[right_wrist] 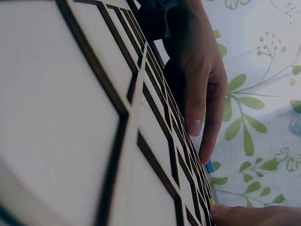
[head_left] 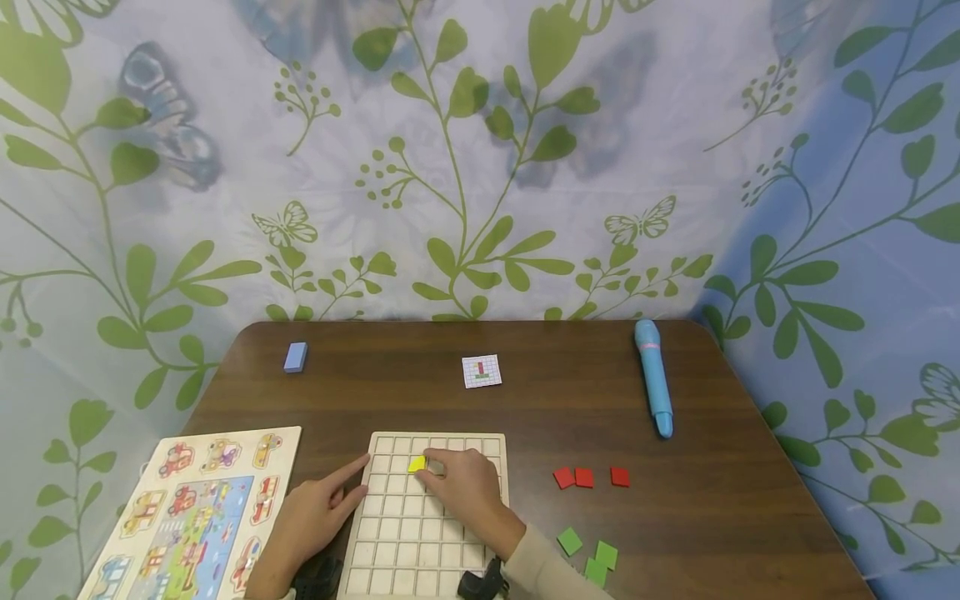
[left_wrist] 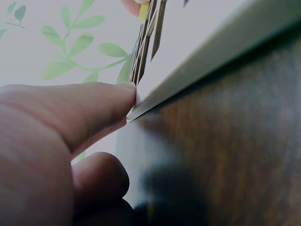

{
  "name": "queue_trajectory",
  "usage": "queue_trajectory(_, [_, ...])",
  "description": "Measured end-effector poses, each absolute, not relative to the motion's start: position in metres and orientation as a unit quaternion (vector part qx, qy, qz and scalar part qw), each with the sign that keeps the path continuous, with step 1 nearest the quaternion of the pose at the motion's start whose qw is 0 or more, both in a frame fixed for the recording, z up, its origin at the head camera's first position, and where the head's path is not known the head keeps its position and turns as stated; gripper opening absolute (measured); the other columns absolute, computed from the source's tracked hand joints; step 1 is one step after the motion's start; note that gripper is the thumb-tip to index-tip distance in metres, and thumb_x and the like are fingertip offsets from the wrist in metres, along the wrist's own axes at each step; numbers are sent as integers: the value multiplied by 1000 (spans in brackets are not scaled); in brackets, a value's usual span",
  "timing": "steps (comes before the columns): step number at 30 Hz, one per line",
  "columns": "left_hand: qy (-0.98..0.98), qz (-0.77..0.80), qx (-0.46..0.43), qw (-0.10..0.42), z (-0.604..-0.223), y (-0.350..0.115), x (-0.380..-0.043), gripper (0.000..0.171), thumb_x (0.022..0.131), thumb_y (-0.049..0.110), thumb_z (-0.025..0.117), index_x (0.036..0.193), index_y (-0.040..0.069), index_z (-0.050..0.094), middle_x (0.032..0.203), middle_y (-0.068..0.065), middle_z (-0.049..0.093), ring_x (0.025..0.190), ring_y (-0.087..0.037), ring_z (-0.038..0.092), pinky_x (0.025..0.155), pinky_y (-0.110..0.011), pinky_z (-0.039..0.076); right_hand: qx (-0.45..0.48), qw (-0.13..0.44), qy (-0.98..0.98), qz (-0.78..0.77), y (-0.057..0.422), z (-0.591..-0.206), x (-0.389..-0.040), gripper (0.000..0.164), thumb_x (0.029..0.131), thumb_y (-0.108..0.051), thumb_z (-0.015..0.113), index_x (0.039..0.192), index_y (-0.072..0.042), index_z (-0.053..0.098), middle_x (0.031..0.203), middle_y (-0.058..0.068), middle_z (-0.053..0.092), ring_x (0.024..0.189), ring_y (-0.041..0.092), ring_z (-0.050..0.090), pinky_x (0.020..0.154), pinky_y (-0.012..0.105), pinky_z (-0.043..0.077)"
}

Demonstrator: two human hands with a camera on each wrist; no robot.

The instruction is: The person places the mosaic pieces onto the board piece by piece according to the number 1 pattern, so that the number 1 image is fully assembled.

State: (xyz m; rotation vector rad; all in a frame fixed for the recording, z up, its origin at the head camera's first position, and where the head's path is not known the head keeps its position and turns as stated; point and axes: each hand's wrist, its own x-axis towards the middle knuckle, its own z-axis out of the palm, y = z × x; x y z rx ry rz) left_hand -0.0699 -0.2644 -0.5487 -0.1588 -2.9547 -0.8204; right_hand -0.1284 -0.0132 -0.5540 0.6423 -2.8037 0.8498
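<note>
A pale wooden grid board (head_left: 392,505) lies at the table's near side in the head view. My right hand (head_left: 471,493) is over its upper part, pinching a yellow square tile (head_left: 416,464) between thumb and index finger at one of the upper cells. In the right wrist view the yellow tile (right_wrist: 211,202) shows only as a sliver by a fingertip. At the board's left edge my left hand (head_left: 309,518) touches the side with index finger and thumb extended. The left wrist view shows the index finger (left_wrist: 106,101) against the board's corner.
Red tiles (head_left: 583,477) and green tiles (head_left: 570,542) lie loose right of the board. A small grid pattern card (head_left: 482,372) is behind it. A vehicle puzzle board (head_left: 161,479), a blue block (head_left: 296,357) and a blue microphone-shaped pen (head_left: 654,375) also lie on the table (head_left: 720,492).
</note>
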Motion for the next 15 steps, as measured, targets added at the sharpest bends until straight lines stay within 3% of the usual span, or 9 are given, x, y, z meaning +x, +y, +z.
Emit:
queue_trajectory(3, [-961,-267,-55,41,-549,-265,-70,45,98,39,70,142,31,64,51,17,30,44,-1,18,44,-23,24,219,77,-933,275,-13,-555,-129,33,89,-47,78,114,-27,81,42,-18,44,40,-4,16,35,18,24])
queue_trajectory(10, [-960,-268,-59,48,-548,-264,-71,45,98,39,70,142,31,64,51,17,30,44,-1,17,44,-23,24,217,84,-928,290,-13,-555,-129,29,89,-46,79,110,-27,82,52,-14,61,39,-6,24,37,18,28])
queue_trajectory(15, [-961,-270,-50,31,-548,-265,-70,45,98,41,69,143,33,63,51,16,31,43,-2,18,44,-23,24,212,77,-929,294,-13,-557,-129,28,89,-46,79,110,-27,82,48,-17,55,39,-5,20,37,19,28])
